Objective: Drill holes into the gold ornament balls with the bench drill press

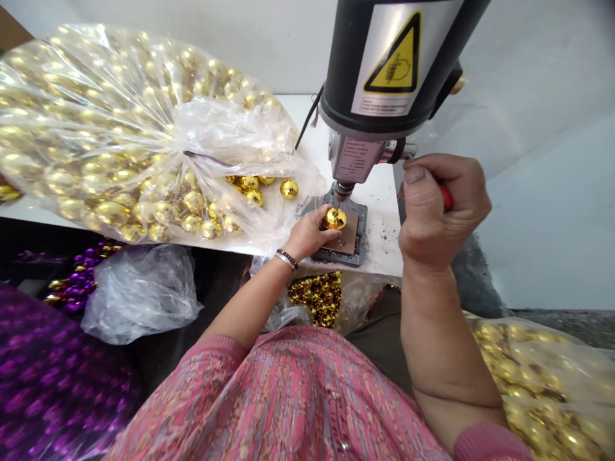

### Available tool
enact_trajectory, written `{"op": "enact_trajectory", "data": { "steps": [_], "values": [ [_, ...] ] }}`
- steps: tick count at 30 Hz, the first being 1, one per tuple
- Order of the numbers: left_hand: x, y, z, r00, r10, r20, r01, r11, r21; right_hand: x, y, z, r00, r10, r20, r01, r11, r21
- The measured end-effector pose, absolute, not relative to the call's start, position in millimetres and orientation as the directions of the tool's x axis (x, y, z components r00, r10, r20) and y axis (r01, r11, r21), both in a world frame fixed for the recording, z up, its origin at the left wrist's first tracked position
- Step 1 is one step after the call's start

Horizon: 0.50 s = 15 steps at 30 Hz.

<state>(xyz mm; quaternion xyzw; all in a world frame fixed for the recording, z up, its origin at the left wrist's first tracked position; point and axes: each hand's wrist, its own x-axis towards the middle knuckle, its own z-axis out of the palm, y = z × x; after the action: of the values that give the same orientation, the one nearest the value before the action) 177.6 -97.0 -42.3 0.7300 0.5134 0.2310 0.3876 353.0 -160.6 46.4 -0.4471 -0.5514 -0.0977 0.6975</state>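
At eight o'clock, low down, lies a purple bag. Toward ten, a big bag of gold balls sprawls across the white table, with a crumpled clear bag below it and a loose ball near its mouth. At the dial's centre, the left hand is half closed, thumb and fingers pinching a gold ball over the brown pad of the grey base — right beneath the bit, which seems to touch its top, though that spot is small. At six, below the table edge, more gold balls show. The drill looms at one. At three, the right hand is curled tight round a red knob — mostly hidden. Between four and five bulges another bag of gold balls.
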Motion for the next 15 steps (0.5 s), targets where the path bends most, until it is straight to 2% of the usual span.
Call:
{"op": "enact_trajectory", "data": {
  "steps": [6,15],
  "values": [
    [178,-98,-43,0.367,0.929,-0.049,0.577,-0.186,0.795,351,-159,35,0.377,0.326,0.867,0.665,0.557,-0.498],
    [178,-98,-41,0.370,0.928,-0.047,0.596,-0.198,0.778,351,-153,7,0.372,0.280,0.885,0.649,0.603,-0.463]
  ]
}}
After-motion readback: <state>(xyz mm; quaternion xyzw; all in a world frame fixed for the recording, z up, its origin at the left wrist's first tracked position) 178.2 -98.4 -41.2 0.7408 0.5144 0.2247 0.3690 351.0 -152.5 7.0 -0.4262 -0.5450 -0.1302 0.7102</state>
